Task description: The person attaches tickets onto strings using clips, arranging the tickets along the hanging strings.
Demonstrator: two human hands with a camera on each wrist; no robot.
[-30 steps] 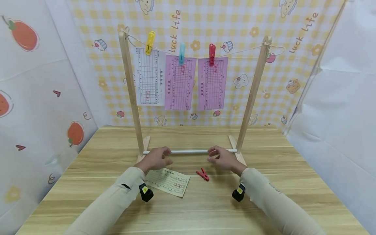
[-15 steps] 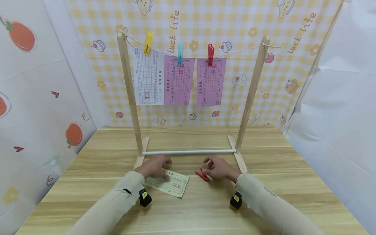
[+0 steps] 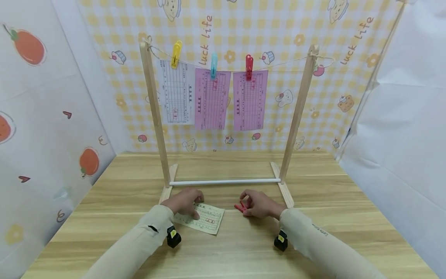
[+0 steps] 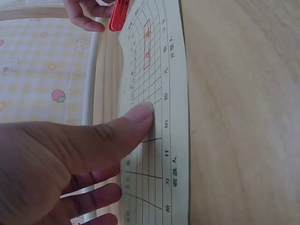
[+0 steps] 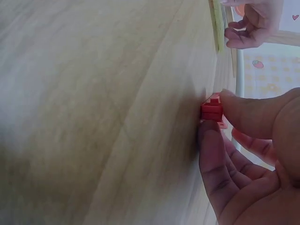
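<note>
A pale yellow printed slip (image 3: 210, 221) lies on the table, partly hidden by my left hand (image 3: 184, 202). In the left wrist view the thumb (image 4: 136, 115) is over the slip's printed face, and the other fingers stay loosely bent by its far edge, not closed round it. To the right, my right hand (image 3: 259, 203) pinches a red clothespin (image 3: 241, 207) at the tabletop. The right wrist view has the end of the clothespin (image 5: 212, 110) between thumb and a fingertip.
Behind the hands stands a wooden frame (image 3: 153, 104) with a white crossbar (image 3: 224, 181) low down. From its string hang a white slip (image 3: 177, 93) under a yellow clothespin (image 3: 176, 54), and two pink slips (image 3: 212, 100) under blue (image 3: 214, 66) and red clothespins.
Both hands have come down towards the table from near the crossbar. The right hand has reached the red clothespin and taken hold of it; the left has moved over the yellow slip.
</note>
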